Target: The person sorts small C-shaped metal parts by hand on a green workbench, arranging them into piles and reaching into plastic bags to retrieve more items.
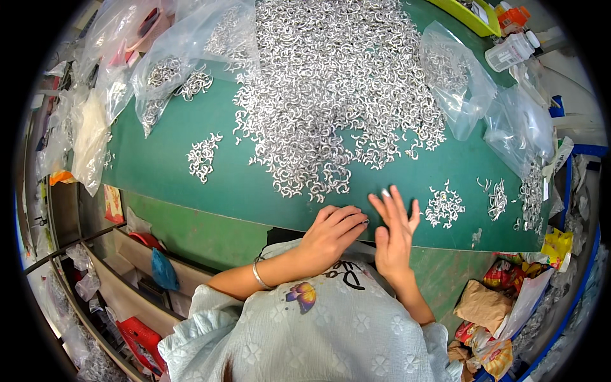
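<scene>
My left hand (332,237) rests at the table's front edge. Its fingers are curled together, and what they hold, if anything, is hidden. Close beside it on the right, my right hand (396,235) has its fingers stretched out and apart, with a small shiny spot at one fingertip. Ahead of both hands lies a large heap of small, silvery, curved metal pieces (331,89) on the green table (248,197). A small pile of the same pieces (444,205) sits just right of my right hand. Another small pile (203,156) lies to the left of the heap.
Clear plastic bags with metal pieces stand at the back left (167,73) and back right (455,83). More small piles (497,198) lie near the right edge. A yellow tray (471,16) and a clear bottle (511,52) are at the far right. Drawers (146,267) stand lower left.
</scene>
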A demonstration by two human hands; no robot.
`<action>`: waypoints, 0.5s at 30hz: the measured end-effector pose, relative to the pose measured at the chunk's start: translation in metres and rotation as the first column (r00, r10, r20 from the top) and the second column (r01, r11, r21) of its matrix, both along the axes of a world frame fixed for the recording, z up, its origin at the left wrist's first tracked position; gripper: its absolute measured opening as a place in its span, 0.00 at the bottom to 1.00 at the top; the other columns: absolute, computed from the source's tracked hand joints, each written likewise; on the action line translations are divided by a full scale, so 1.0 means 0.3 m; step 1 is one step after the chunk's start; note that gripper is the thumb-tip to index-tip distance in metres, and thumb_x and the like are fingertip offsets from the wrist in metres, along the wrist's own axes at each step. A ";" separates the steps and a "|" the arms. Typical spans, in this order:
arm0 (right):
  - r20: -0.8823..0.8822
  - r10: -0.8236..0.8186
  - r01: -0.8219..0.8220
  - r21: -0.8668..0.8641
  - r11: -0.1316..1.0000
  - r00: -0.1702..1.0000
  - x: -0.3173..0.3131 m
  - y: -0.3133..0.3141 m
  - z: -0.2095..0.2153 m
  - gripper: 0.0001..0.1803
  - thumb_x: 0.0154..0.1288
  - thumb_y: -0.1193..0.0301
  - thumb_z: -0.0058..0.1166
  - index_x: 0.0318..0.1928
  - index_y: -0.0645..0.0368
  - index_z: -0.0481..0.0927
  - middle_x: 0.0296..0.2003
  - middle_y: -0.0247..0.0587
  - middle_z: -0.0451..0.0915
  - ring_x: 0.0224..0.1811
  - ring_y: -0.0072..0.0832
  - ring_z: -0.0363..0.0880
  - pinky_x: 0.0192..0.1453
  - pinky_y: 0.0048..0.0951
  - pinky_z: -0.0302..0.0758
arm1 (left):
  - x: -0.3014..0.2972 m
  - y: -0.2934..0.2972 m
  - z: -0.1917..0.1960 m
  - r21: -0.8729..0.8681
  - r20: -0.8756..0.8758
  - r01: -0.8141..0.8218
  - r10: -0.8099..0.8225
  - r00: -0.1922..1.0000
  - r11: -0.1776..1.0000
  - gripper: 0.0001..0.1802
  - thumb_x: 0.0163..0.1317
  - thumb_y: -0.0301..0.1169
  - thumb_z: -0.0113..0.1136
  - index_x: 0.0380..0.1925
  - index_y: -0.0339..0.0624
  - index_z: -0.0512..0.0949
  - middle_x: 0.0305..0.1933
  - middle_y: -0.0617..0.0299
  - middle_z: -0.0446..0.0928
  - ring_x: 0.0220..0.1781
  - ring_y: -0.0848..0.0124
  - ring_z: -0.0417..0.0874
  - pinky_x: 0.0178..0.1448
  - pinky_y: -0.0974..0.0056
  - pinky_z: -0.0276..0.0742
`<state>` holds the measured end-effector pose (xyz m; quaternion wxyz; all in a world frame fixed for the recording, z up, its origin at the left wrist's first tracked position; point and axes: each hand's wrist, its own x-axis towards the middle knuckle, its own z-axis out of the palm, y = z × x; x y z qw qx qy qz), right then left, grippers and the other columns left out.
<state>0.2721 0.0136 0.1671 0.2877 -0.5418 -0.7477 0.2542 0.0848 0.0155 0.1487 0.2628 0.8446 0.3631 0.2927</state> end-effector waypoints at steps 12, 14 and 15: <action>0.093 -0.280 0.270 0.110 0.957 0.956 0.069 -0.073 0.016 0.28 0.77 0.61 0.35 0.68 0.69 0.60 0.60 0.47 0.78 0.74 0.48 0.60 0.75 0.59 0.34 | 0.014 0.016 0.027 -0.038 0.042 -0.064 0.066 0.997 0.997 0.18 0.50 0.21 0.61 0.45 0.33 0.79 0.53 0.52 0.74 0.59 0.55 0.74 0.60 0.52 0.68; 0.043 -0.149 0.146 0.056 0.988 0.988 0.033 -0.066 0.012 0.29 0.76 0.61 0.36 0.69 0.69 0.59 0.61 0.46 0.77 0.74 0.48 0.60 0.76 0.58 0.34 | 0.017 0.027 0.034 -0.005 0.002 -0.029 0.029 1.000 1.000 0.19 0.50 0.19 0.65 0.46 0.35 0.80 0.54 0.53 0.75 0.59 0.55 0.75 0.58 0.52 0.71; 0.041 -0.117 0.114 0.054 0.992 0.992 0.024 -0.060 0.006 0.29 0.76 0.61 0.36 0.69 0.69 0.59 0.61 0.46 0.78 0.74 0.48 0.60 0.76 0.57 0.35 | 0.010 0.022 0.031 -0.012 0.018 -0.029 0.029 0.999 1.000 0.20 0.49 0.20 0.63 0.46 0.33 0.79 0.54 0.52 0.74 0.59 0.54 0.75 0.59 0.52 0.71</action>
